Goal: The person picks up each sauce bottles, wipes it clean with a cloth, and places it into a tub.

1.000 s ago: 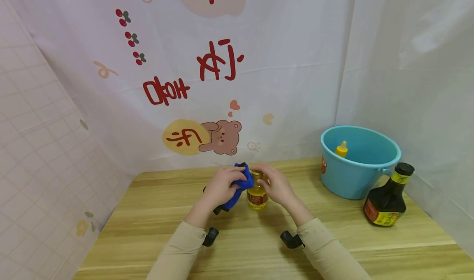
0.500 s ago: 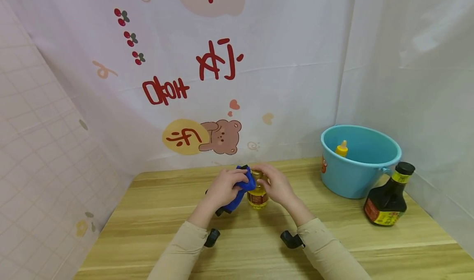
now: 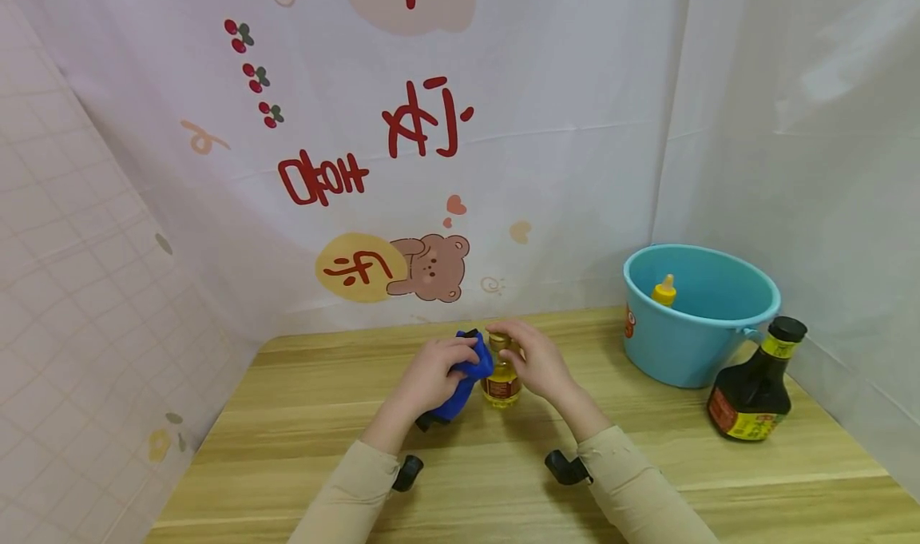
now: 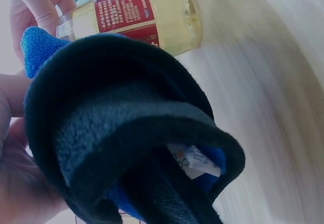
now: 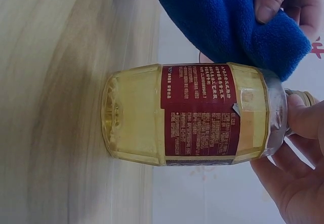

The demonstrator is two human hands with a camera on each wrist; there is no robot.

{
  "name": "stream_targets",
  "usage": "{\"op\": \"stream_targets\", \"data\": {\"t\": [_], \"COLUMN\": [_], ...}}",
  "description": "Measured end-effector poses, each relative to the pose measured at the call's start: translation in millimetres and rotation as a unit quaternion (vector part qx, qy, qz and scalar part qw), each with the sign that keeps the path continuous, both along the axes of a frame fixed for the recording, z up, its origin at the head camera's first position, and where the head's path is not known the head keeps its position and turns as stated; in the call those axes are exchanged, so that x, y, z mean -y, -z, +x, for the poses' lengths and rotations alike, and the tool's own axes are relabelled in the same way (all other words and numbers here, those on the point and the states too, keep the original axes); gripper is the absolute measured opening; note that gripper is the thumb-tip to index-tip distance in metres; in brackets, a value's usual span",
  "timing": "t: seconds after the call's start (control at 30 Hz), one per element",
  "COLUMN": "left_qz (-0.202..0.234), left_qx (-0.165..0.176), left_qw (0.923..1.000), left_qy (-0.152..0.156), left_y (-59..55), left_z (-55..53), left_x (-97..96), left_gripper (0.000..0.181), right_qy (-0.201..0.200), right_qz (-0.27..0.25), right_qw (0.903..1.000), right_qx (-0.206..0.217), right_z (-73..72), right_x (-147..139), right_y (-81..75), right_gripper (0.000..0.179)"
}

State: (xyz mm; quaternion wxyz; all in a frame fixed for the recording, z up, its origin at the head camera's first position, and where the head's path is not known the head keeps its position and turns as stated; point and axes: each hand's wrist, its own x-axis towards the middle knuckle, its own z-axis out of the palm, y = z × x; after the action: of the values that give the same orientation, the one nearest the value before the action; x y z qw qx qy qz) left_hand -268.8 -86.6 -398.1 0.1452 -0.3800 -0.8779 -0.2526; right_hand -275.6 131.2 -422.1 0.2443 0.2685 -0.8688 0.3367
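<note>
Our right hand (image 3: 541,364) grips the bottle (image 3: 501,387) high up, our left hand (image 3: 433,374) pinches a blue cloth (image 3: 456,400), so we should press lightly from the left.

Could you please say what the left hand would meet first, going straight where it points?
Likely the bottle of yellow liquid, which the blue cloth in the left hand may be touching; depth is unclear.

Screened corner, household type; home or staged set not determinable. White printed cloth (image 3: 568,200) with cartoon bear (image 3: 437,269) hung beyond left hand (image 3: 428,375) and right hand (image 3: 541,360), grid-patterned sheet (image 3: 65,288) left of left hand. Wood-grain tabletop (image 3: 302,424) under the hands; bottle of yellow liquid (image 5: 197,115) at right hand, blue bucket (image 3: 672,346) and dark bottle (image 3: 751,396) farther right.
</note>
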Motion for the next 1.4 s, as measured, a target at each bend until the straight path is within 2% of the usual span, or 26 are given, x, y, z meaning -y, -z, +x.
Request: {"op": "stream_targets", "data": {"t": [0.23,0.47,0.67,0.9,1.07,1.4], "left_qz": [0.006,-0.029,-0.037,-0.082,-0.113,-0.148], "left_qx": [-0.001,-0.023,-0.024,-0.018,-0.013,0.002], "left_qw": [1.0,0.9993,0.999,0.9963,0.9935,0.989], "left_qy": [-0.002,0.003,0.003,0.016,0.007,0.001], "left_y": [7.0,20.0,28.7,33.1,38.3,46.7], "left_z": [1.3,2.7,1.5,3.9,3.1,3.0], "left_x": [3.1,5.3,4.9,3.3,0.6,-1.9], "left_gripper": [0.022,0.025,0.023,0.026,0.028,0.029], "right_qy": [0.0,-0.001,0.002,0.002,0.001,-0.044], "right_qz": [-0.004,-0.004,0.001,0.0,0.001,0.008], "right_qw": [1.0,1.0,1.0,1.0,0.9999,0.9985], "right_qx": [-0.003,-0.005,0.002,0.005,0.011,0.031], "right_z": [0.6,0.4,-0.3,-0.2,-0.6,-1.6], "right_x": [0.8,-0.1,-1.0,-0.8,-1.3,-6.3], "right_y": [0.2,1.9,1.8,1.9,1.0,-10.6], "right_gripper": [0.041,0.042,0.04,0.04,0.04,0.041]}}
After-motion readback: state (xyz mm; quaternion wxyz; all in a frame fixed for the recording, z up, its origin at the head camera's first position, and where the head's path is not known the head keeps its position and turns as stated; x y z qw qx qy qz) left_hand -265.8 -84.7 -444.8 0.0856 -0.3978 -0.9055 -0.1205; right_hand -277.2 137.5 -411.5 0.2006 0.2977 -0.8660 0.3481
